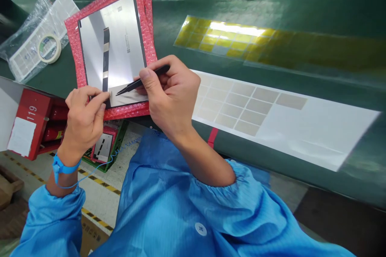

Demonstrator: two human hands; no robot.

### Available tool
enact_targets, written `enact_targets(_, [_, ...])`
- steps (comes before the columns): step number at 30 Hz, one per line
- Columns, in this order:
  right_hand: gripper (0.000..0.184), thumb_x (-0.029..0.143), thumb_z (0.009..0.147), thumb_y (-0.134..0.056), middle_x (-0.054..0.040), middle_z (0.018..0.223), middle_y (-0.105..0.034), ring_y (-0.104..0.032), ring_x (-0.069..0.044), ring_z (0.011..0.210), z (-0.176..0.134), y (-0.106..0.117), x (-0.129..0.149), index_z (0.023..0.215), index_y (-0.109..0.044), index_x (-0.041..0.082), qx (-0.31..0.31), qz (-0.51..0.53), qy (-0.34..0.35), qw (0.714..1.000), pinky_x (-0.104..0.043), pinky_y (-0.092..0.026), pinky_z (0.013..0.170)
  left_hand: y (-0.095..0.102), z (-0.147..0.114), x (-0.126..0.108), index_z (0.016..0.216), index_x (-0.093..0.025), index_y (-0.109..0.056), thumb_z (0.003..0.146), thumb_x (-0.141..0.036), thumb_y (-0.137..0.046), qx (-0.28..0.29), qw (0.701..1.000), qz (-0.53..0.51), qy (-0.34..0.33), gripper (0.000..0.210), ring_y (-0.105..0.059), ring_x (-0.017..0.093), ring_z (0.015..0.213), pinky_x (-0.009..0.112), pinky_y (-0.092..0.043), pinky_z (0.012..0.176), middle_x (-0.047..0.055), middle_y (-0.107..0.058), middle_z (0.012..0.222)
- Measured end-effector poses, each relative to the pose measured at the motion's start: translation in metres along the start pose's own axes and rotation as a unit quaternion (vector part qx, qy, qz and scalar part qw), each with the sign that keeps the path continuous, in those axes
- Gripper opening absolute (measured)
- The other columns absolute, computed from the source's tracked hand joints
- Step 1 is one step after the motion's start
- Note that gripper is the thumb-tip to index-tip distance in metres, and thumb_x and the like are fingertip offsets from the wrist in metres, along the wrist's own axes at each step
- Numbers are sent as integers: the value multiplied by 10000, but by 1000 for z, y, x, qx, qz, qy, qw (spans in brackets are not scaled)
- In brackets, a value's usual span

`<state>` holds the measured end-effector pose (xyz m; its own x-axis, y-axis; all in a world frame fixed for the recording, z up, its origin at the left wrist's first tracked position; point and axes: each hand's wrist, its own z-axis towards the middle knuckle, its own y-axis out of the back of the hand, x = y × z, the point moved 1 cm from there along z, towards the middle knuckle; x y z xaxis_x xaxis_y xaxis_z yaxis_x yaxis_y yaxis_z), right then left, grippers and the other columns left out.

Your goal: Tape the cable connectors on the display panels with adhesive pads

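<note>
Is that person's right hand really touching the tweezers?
Touching. The head view shows the right hand gripping the tweezers between thumb and fingers.

glossy metallic panel [122,52], bumpy plastic bubble wrap [76,48], matt tweezers [132,86]

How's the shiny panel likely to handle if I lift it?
The panel looks thin and flat, so it's probably stiff and might crack if bent. Its mirror-like face may be slippery. The narrow dark strip on it could flop.
</note>
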<state>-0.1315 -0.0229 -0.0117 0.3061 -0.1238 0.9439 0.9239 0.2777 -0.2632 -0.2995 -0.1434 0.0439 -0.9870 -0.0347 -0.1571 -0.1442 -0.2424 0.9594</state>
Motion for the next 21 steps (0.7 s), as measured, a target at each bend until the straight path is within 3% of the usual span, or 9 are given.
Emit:
enact_targets(4, [303, 499, 1022, -756, 53, 775, -659, -681, -104, 680, -1, 3, 1, 890, -639, 252, 1, 19, 8, 1000, -246, -611, 685, -5, -14, 1, 1452, -264, -664, 1100, -268, -486, 41, 998, 24, -30, 394, -598, 328, 1375, 660, -284, 1253, 134, -661, 1379])
enact_targets(12, [369, 573, 927, -840, 32, 771, -724, -724, -136, 625, -2, 9, 1, 859, -686, 245, -30, 33, -31, 999, -268, -667, 625, 3, -13, -7, 1598, -301, -558, 1104, -409, -399, 171, 985, 19, -13, 530, -501, 404, 1388, 824, -165, 1221, 184, -508, 1480])
enact_targets(17, [404, 598, 884, -860, 9, 762, -750, -745, -162, 640, -3, 6, 0, 839, -701, 229, -33, 22, -39, 998, -277, -665, 594, -3, -15, -15, 1659, -124, -426, 1119, -460, -404, 160, 986, 37, 19, 637, -466, 413, 1438, 807, -158, 1257, 256, -511, 1531])
enact_targets(21, [421, 597, 859, -870, 7, 760, -746, -738, -170, 634, -4, 4, -3, 829, -700, 213, -42, 27, -52, 997, -301, -672, 608, -2, -15, -18, 1655, -273, -472, 1106, -437, -496, 167, 984, 59, 4, 573, -432, 431, 1496, 890, -79, 1222, 224, -482, 1603])
